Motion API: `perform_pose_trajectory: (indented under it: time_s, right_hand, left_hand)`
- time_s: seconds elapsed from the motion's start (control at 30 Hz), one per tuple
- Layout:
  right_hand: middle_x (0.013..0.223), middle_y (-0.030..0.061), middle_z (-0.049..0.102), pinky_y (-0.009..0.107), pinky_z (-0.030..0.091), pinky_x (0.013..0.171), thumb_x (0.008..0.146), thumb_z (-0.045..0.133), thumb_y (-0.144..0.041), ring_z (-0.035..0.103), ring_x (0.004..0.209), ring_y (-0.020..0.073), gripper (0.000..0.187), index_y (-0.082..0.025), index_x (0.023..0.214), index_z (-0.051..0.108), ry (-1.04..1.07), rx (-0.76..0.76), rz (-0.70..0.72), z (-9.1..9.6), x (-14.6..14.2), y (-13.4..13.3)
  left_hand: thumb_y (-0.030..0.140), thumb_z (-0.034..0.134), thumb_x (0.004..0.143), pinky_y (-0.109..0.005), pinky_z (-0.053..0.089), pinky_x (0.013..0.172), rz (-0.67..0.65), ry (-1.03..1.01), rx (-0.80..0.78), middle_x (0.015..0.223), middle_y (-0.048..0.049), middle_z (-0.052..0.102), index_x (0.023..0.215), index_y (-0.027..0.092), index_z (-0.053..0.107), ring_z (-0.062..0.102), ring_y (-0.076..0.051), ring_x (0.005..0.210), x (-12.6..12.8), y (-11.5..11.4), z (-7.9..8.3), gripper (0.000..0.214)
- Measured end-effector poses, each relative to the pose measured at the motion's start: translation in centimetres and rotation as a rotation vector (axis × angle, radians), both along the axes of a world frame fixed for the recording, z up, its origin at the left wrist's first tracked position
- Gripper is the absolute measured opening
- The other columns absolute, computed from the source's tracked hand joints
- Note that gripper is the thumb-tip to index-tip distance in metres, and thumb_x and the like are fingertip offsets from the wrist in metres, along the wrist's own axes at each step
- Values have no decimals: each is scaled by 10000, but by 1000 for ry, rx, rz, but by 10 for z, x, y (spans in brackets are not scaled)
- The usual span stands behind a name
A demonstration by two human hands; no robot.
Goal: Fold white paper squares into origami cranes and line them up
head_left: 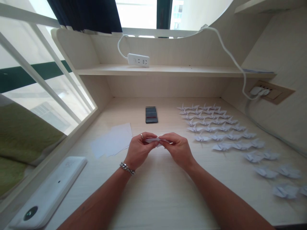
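Observation:
A small folded piece of white paper [158, 144] is pinched between both hands over the middle of the desk. My left hand [141, 147], with a ring and a chain bracelet, closes thumb and fingers on its left end. On the opposite end, my right hand [176, 147] grips with its thumb and fingertips. The fingers cover much of the paper, so its full shape is hidden. Left of my left hand lie several loose white paper sheets [114, 140], partly overlapping. Rows of folded white paper cranes [218, 127] stand on the right of the desk.
Beyond my hands lies a dark phone-like device [151, 115]. A long white device [50, 191] rests along the left edge. On the shelf [168, 71] sits a white power strip [138, 60]; a white cable [230, 56] runs down to the wall socket [272, 92].

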State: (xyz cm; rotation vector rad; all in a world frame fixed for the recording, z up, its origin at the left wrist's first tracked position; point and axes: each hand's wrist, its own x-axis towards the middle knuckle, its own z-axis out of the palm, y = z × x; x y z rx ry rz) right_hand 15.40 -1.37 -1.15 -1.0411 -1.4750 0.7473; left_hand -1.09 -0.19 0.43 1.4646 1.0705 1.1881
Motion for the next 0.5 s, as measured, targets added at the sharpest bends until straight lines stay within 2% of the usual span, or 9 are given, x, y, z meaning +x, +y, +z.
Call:
perform_pose_trajectory:
  time_s: [0.17,0.37,0.5]
  right_hand:
    - [883,46,720,328,533,745,769,704,-232,662,838,202,85,-245,833,759,12,6,10,0,-1,-1]
    - [745,43,705,304,518,632,686,762,-325,630,663,164,201,-170,808,722,170,-329,135,-1,2,5]
    - [697,24,675,281,510,595,677,759,-380,604,612,134,258,-151,780,699,186,-396,212,0,3,6]
  left_hand:
    - [268,796,663,-272,552,665,-3,-10,-5,734,-41,734,811,155,714,687,-170,678,-1,0,-1,203]
    - [292,766,694,-263,530,621,-20,64,-35,710,-59,723,791,141,717,663,-164,646,0,0,1,186]
    - [289,753,699,-253,512,586,-52,109,-45,691,-60,712,775,136,717,639,-150,604,-1,0,2,175]
